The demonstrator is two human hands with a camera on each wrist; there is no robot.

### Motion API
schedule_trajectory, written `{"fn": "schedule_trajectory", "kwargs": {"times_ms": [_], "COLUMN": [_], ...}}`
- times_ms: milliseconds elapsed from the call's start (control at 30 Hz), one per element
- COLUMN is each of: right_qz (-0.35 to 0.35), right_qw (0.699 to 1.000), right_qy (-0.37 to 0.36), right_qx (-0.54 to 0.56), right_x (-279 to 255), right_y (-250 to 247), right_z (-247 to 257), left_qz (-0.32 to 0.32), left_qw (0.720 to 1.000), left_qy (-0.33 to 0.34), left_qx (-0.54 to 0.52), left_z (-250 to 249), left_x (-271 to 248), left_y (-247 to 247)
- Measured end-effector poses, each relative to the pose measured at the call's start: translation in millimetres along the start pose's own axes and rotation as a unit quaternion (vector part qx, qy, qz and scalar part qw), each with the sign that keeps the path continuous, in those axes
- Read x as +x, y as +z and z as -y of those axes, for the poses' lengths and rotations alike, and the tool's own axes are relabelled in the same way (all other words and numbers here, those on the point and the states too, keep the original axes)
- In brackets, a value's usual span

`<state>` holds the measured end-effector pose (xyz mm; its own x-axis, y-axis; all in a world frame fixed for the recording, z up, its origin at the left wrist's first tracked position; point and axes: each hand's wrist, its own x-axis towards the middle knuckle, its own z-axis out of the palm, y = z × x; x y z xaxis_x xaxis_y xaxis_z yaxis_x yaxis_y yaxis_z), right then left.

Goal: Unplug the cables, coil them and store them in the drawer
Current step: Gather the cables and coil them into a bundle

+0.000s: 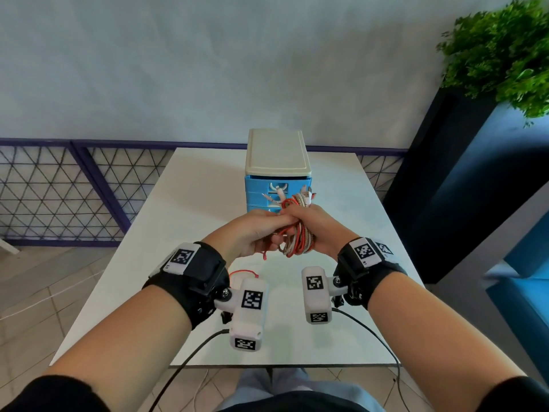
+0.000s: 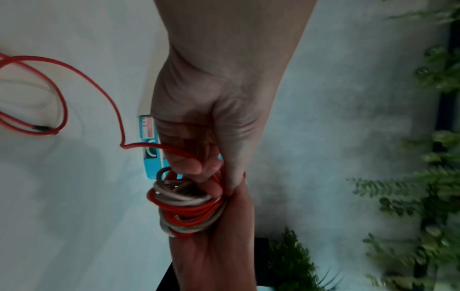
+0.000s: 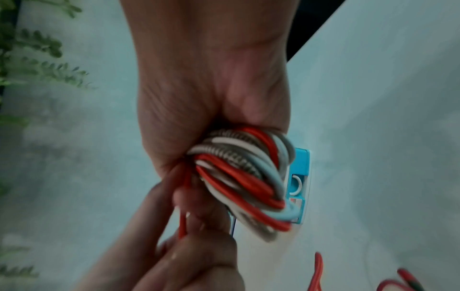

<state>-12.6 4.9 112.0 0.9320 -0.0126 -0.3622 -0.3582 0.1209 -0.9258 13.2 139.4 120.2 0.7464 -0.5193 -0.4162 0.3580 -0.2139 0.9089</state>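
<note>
Two hands wind the cables into one bundle.

The right hand [image 1: 309, 224] squeezes the cable bundle [image 1: 297, 242] of red, white and braided loops, and the left hand [image 1: 252, 233] pinches the red cable [image 2: 104, 94], whose loose tail lies on the white table [image 1: 208, 188]. Behind them stands the blue drawer unit [image 1: 277, 173]; its drawers look closed, I think. The tail could snag and pull loops loose. A small label on the unit is too blurry to read.
</note>
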Motion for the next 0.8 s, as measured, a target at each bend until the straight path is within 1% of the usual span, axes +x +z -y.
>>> {"fn": "schedule_trajectory", "kwargs": {"times_ms": [33,100,167,233,300,333,367,400,433,500,567,600,633,700,800], "right_qz": [-0.03,-0.068,-0.101,-0.116,-0.102,-0.094,-0.09,-0.087,-0.083,-0.074,-0.073,-0.074,-0.073,-0.066,-0.043], "right_qw": [0.999,0.997,0.995,0.991,0.988,0.988,0.988,0.989,0.989,0.99,0.995,0.996,0.996,0.993,0.987], "right_qy": [-0.001,-0.01,-0.025,-0.039,-0.045,-0.045,-0.043,-0.04,-0.037,-0.034,-0.038,-0.041,-0.043,-0.046,-0.055], "right_qx": [-0.019,-0.025,0.005,0.056,0.105,0.116,0.119,0.115,0.116,0.112,0.05,0.004,-0.036,-0.086,-0.146], "right_x": [0,4,6,6,3,2,1,1,0,-1,-3,-5,-8,-12,-14], "right_y": [1,0,-2,-7,-13,-16,-19,-22,-25,-27,-28,-28,-27,-23,-17], "right_z": [1,2,6,11,17,20,23,26,28,31,32,32,33,34,34], "left_qz": [0.01,0.052,0.114,0.179,0.231,0.246,0.248,0.236,0.209,0.123,0.017,-0.028,-0.061,-0.095,-0.125], "left_qw": [1.0,0.998,0.991,0.98,0.969,0.964,0.961,0.96,0.963,0.975,0.976,0.973,0.972,0.969,0.948], "left_qy": [-0.009,-0.026,-0.038,-0.056,-0.084,-0.1,-0.113,-0.12,-0.12,-0.098,-0.052,-0.015,0.025,0.092,0.167], "left_qx": [0.017,-0.006,-0.06,-0.074,-0.032,0.008,0.054,0.094,0.121,0.156,0.213,0.229,0.226,0.21,0.239], "left_z": [0,2,6,15,27,32,36,38,38,35,29,25,21,10,-3], "left_x": [-1,-5,-9,-14,-18,-20,-21,-20,-18,-13,-8,-7,-5,-5,-6], "left_y": [1,2,0,-5,-12,-15,-19,-21,-23,-26,-29,-31,-32,-32,-27]}}
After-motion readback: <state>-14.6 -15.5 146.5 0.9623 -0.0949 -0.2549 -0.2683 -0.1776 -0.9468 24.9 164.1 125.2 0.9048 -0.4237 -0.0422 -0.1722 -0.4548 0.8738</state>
